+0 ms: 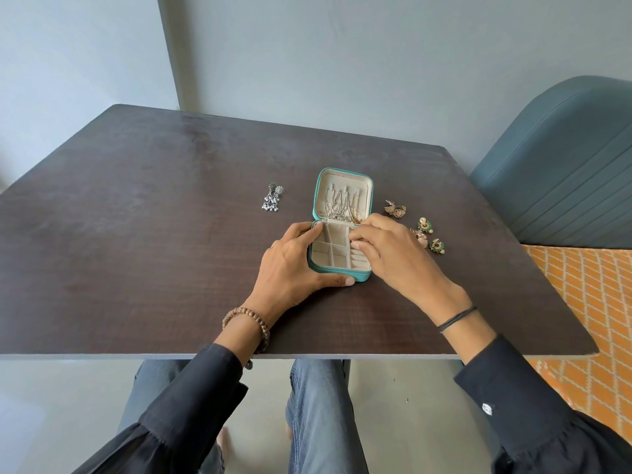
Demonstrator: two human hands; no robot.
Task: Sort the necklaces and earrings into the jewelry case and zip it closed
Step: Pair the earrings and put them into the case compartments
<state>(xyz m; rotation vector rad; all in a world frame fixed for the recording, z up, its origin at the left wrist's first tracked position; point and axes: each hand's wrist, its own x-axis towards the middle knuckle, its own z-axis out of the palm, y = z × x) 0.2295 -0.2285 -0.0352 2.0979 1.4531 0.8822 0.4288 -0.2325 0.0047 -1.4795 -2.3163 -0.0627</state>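
Your left hand (290,258) clamps the case (342,271); your right hand (386,248) bunches its grip at the hinge, on what I cannot tell. Necklaces (343,200) sit inside; earrings (424,227) lie just right of the case, nearest your right hand.

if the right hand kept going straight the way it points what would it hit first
Probably the necklaces in the open lid of the jewelry case: the right hand points up-left over the tray at them, though depth is unclear.
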